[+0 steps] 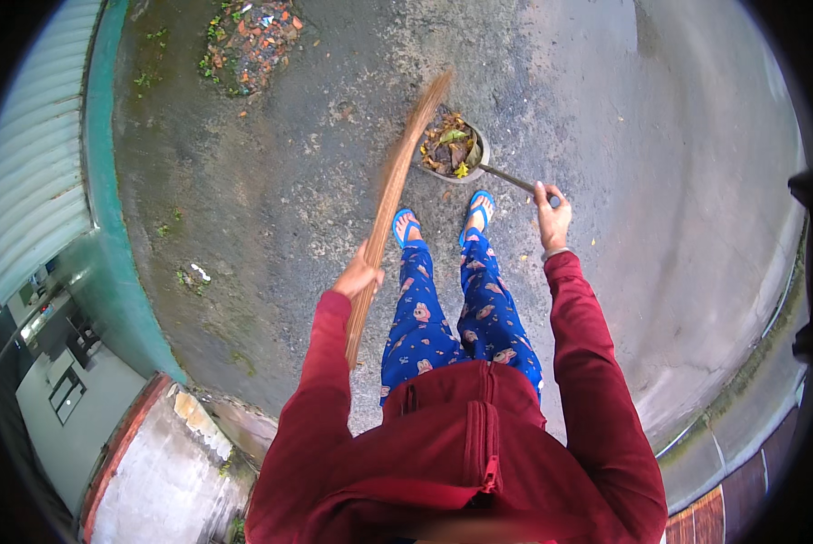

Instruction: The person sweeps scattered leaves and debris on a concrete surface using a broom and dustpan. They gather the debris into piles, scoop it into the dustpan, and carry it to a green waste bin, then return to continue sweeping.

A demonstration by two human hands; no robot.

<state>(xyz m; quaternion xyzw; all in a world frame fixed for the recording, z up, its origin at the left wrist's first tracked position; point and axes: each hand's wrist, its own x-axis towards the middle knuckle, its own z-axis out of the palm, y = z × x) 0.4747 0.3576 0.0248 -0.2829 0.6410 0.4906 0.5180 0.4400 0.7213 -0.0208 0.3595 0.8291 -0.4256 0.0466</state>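
Note:
My left hand [359, 271] is closed around a long brown stick broom [390, 195], whose bristle tips reach up past the left side of a dustpan. The dustpan [484, 145] is a rounded scoop with a thin dark handle [506, 176]. At the end of that handle, my right hand [552, 216] grips it, thumb along the top. Dry leaves [449, 145], brown, green and yellow, lie heaped in the pan, which is just in front of my feet. The broom's lower end passes behind my left wrist toward my leg.
My feet in blue flip-flops [481, 208] stand on rough, stained concrete ground [334, 181]. A pile of rubble and reddish bits [252, 45] lies at the far left. A green-edged wall [112, 181] runs along the left, with a low weathered wall [171, 462] near me. A curb [769, 335] borders the right.

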